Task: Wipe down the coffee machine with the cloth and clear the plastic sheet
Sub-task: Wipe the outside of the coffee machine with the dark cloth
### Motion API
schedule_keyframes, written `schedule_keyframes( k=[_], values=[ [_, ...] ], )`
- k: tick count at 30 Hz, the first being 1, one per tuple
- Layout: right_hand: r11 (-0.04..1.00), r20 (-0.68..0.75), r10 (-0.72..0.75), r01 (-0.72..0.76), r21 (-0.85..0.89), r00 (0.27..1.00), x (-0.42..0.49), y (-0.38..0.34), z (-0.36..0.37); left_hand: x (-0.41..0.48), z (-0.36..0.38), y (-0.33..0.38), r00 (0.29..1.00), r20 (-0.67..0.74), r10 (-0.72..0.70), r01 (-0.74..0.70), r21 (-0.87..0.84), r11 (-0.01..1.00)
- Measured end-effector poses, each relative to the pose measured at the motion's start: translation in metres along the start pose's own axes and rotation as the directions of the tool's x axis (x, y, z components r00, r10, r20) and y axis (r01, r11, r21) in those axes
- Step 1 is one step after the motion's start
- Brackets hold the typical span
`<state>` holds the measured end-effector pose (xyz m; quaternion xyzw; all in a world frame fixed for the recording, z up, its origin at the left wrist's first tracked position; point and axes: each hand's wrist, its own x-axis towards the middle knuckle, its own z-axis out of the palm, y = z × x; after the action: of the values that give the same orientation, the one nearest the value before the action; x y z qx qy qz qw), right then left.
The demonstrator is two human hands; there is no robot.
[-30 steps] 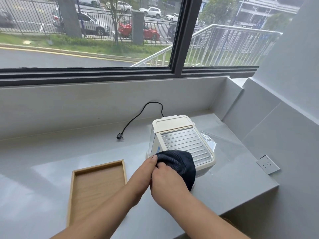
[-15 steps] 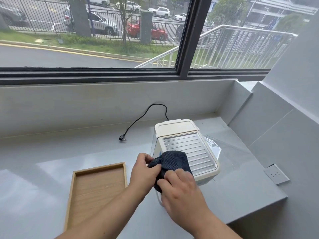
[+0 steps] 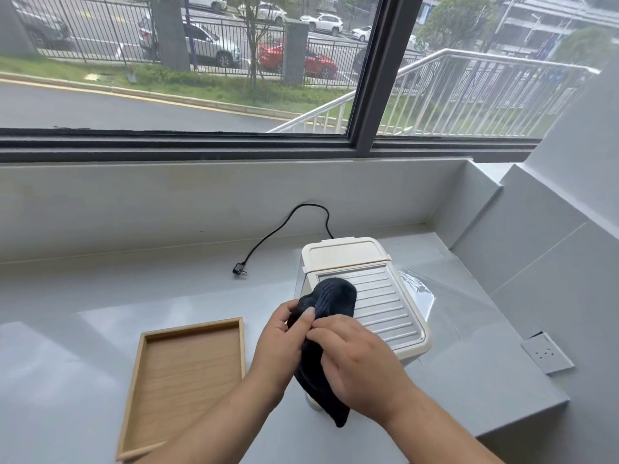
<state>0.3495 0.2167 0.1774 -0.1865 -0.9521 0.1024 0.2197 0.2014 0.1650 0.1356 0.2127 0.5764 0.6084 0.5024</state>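
We see the dark cloth (image 3: 330, 306) bunched between both of our hands, its upper part draped over the near-left corner of the coffee machine's ribbed metal top (image 3: 385, 303) and its lower end hanging down in front of the machine toward the counter. Our left hand (image 3: 284, 343) pinches the cloth from the left, thumb and fingers closed on a fold. Our right hand (image 3: 358, 360) is curled over the cloth from the right, fingertips meeting the left thumb, so both hands grip the same fabric.

The cream coffee machine (image 3: 348, 254) stands on the grey counter (image 3: 67, 313), its closed lid toward the window. Its black power cord (image 3: 288, 221) loops out from behind it along the backsplash and ends in an unplugged plug (image 3: 239, 270) lying on the counter to the left.

Just right of the machine, the clear plastic sheet (image 3: 445, 296) lies spread on the counter, one edge touching or tucked against the machine's side; we cannot tell which.

To the left, near our left forearm, lies a shallow wooden tray (image 3: 134, 380). A white wall socket (image 3: 546, 352) is set in the grey wall at right. Beyond the counter, a dark-framed window (image 3: 368, 78) looks out on a road, fence and parked cars.
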Motion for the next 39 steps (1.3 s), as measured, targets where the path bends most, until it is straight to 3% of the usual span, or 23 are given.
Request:
schedule_keyframes(
  k=[3, 7, 12, 18, 32, 39],
  values=[
    [1.000, -0.064, -0.003, 0.003, 0.000, 0.998, -0.009, 0.017, -0.006, 0.007, 0.005, 0.001, 0.997, -0.039, 0.060, -0.058, 0.053, 0.997],
    [0.980, -0.093, 0.186, -0.191, -0.047, 0.978, -0.015, 0.031, -0.008, 0.016, 0.010, -0.002, 0.979, -0.141, 0.145, -0.123, 0.154, 0.980],
    [0.935, 0.031, 0.333, -0.326, -0.138, 0.942, -0.013, 0.029, -0.006, 0.029, 0.008, -0.008, 0.949, -0.267, 0.164, -0.125, 0.159, 0.979],
    [0.870, 0.183, 0.480, -0.440, -0.221, 0.858, -0.010, 0.031, -0.005, 0.054, 0.008, -0.005, 0.938, -0.326, 0.122, -0.092, 0.106, 0.990],
    [0.903, 0.196, 0.428, -0.406, -0.142, 0.882, -0.013, 0.053, -0.020, 0.120, 0.006, 0.007, 0.933, -0.354, 0.069, -0.086, -0.032, 0.996],
    [0.905, 0.172, 0.420, -0.396, -0.158, 0.891, -0.012, 0.052, -0.018, 0.152, 0.005, -0.008, 0.919, -0.362, 0.158, -0.138, 0.082, 0.987]
  ],
)
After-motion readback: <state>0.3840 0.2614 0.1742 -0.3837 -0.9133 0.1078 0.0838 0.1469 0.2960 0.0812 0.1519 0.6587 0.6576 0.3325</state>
